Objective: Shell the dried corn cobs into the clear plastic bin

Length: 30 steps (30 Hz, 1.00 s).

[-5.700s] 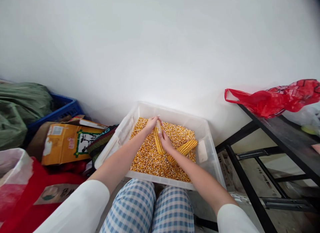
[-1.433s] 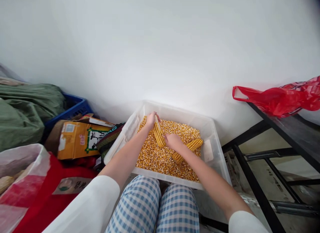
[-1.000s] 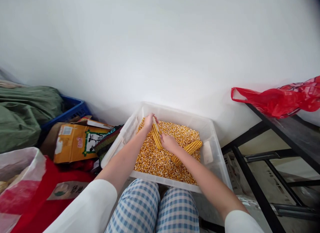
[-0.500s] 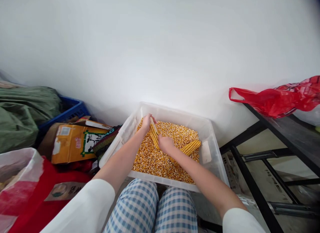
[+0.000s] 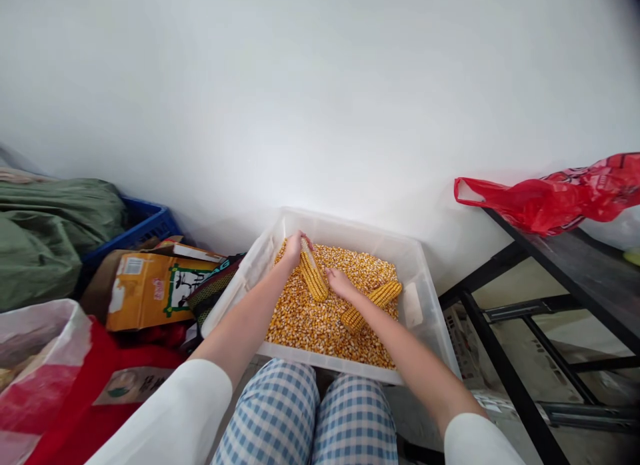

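Holding side, head view: left hand (image 5: 295, 248), its grip closed around the far end of a yellow, tapering corn cob (image 5: 315, 277).
Cob position: slanting above loose yellow-and-white corn kernels (image 5: 320, 328) in a translucent, rectangular plastic bin (image 5: 437, 312).
Change: right hand (image 5: 339, 283), overlapping the cob's edge half a second ago, now sits just beside it, fingers curled.
Significance: more of the kernel-covered face shows; a pale strip near the far end suggests shelling is only partly done.
Hidden: left fingertips, behind the cob; right grip's contents and any contact, cannot tell.
Obscured: yellow corn-cob shapes (image 5: 386, 294) beneath the right forearm, one or two.
Cut off: crumpled red plastic bag (image 5: 560, 197), at the right edge.
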### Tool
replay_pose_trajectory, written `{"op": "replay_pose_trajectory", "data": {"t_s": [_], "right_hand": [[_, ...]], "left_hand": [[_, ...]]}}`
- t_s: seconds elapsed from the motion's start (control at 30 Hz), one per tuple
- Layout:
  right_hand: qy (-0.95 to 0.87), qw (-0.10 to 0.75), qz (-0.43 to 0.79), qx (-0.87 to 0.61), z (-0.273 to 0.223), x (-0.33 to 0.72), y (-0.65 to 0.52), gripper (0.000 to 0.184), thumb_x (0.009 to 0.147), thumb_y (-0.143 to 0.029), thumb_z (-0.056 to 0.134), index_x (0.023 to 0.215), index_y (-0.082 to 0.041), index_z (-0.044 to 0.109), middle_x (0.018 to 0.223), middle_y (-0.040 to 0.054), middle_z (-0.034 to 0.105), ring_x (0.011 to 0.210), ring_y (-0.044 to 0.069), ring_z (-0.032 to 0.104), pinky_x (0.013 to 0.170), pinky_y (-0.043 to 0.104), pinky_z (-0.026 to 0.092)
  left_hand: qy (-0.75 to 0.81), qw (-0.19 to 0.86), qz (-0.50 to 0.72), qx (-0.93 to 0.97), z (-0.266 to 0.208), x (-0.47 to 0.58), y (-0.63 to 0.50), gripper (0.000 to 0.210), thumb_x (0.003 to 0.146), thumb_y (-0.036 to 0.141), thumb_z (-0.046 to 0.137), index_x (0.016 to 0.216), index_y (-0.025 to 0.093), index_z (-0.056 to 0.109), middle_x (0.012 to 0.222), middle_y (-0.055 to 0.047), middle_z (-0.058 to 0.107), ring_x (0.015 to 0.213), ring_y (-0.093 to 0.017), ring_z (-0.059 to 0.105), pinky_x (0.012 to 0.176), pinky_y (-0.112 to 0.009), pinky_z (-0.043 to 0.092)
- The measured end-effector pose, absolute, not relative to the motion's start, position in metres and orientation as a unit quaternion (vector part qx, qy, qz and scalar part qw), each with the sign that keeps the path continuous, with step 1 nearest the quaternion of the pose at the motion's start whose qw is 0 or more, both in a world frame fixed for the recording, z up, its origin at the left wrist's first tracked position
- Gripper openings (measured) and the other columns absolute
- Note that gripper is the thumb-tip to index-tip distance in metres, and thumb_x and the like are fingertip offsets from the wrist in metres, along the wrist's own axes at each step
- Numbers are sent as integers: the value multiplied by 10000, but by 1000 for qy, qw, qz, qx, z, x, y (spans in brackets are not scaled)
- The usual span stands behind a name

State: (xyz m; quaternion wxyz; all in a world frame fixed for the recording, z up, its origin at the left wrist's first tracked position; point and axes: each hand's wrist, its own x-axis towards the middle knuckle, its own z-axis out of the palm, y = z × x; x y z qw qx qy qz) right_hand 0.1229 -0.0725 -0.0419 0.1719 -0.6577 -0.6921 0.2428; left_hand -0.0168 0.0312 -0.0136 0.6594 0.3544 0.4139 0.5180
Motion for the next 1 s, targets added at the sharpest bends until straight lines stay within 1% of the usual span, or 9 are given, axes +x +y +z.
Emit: {"op": "replay_pose_trajectory", "data": {"t_s": [0.1,0.17,0.27,0.4,0.5,0.6,0.77,0.83,1.0], "right_hand": [[-686,208,227,-659,-38,135,-68,443,908,-389,257,785,-163,617,780,35,606,789,144,555,705,226,400],[-669,287,228,-647,-33,136,-66,439,885,-435,303,762,-166,627,715,17,578,742,144,541,680,225,393],[-621,412,270,-610,-30,129,-63,429,851,-499,347,743,-166,597,567,-18,514,561,126,498,556,220,368],[-605,444,334,-570,-35,120,-64,388,840,-514,370,760,-178,549,581,-16,550,547,120,525,540,213,373],[-640,419,276,-582,-36,122,-66,391,866,-488,344,724,-180,539,642,1,573,611,118,531,587,211,368],[-691,338,213,-602,-32,125,-71,413,897,-459,298,694,-180,526,640,1,558,608,115,500,586,209,332],[-744,194,172,-616,-27,125,-80,386,924,-426,240,878,-189,541,746,36,607,663,140,520,579,224,288],[-757,158,163,-613,-26,124,-82,362,929,-398,242,926,-185,534,778,51,621,691,148,532,590,228,290],[-776,108,133,-607,-28,125,-86,343,930,-358,254,919,-182,547,817,68,636,739,153,560,625,233,311]], "left_hand": [[403,661,521,359,-12,-15,30,203,661,296,382,537,173,487,432,-43,516,409,-154,495,463,-261,394],[401,664,517,362,-10,-13,30,205,663,306,391,542,172,488,428,-44,516,416,-161,503,462,-263,392],[401,666,512,365,-9,-12,30,209,665,313,401,542,170,491,433,-47,520,419,-164,506,460,-266,388],[405,663,510,369,-7,-11,28,227,675,317,400,535,167,498,441,-50,528,410,-153,494,468,-264,389],[413,656,511,372,-5,-11,27,240,678,319,405,526,163,504,440,-51,529,411,-153,491,466,-268,391],[413,656,509,373,-5,-11,27,254,688,320,400,518,163,505,435,-47,522,412,-154,490,466,-271,394],[401,662,511,374,-7,-11,28,265,698,326,402,515,165,506,439,-52,527,417,-153,492,468,-267,389],[399,667,511,366,-8,-12,29,266,701,327,402,514,167,504,441,-53,528,420,-153,497,474,-266,391],[408,670,517,342,-10,-13,32,259,701,312,396,507,171,495,427,-45,514,415,-149,498,487,-262,397]]}}
